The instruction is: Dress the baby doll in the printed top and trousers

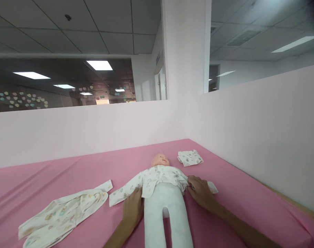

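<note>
The top is on the doll, fastening unconfirmed; another garment lies aside. Right hand pinches the top; grip of left hand is hidden.

The pink sheet (creased) carries a doll, garment and folded cloth.

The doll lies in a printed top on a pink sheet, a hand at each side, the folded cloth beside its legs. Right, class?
No: the folded cloth is near the head of the doll, as the head view shows. The rest holds: printed top, pink sheet, left hand and right hand at its sides.
</note>
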### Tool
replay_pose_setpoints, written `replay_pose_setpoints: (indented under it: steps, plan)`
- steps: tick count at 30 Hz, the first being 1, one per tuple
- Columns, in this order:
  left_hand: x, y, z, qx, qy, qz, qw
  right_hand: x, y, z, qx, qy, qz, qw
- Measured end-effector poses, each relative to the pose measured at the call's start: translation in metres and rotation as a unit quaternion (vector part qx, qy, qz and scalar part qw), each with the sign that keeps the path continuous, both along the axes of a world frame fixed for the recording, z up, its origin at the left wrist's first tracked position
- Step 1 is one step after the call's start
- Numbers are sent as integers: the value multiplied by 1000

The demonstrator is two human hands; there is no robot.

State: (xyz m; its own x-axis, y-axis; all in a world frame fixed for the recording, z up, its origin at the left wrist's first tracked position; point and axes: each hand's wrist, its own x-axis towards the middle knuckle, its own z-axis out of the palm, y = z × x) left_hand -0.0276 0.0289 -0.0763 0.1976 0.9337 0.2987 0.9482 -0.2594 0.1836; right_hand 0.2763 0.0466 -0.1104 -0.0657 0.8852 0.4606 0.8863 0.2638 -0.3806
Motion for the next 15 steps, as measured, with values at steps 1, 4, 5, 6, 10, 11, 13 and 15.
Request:
replay_pose_setpoints:
  steps: [1, 4, 5, 6, 10, 11, 13, 15]
  plan:
    - [1, 0, 1, -4, 5, 2, 1000, 1, 0, 0, 0, 1, 0, 1000]
    - [3, 1, 2, -10, 18, 10, 1000, 1, 1, 0, -4, 5, 1, 1000]
    - [3, 2, 1, -13, 13, 15, 1000, 1, 2, 0, -5, 6, 1, 1000]
    - [2, 4, 1, -16, 1, 21, 1000, 1, 3, 0, -7, 6, 0, 1000]
    - [-8, 13, 10, -84, -140, 1, 987, 1, 7, 3, -10, 24, 1, 1000]
    - [-12, 15, 15, -118, -197, -19, 973, 3, 9, 4, -15, 40, 10, 999]
    - [-20, 17, 26, -183, -313, -41, 931, 9, 14, 9, -39, 91, 30, 995]
    - [-24, 18, 35, -220, -402, -23, 889, 17, 22, 13, -71, 140, 29, 987]
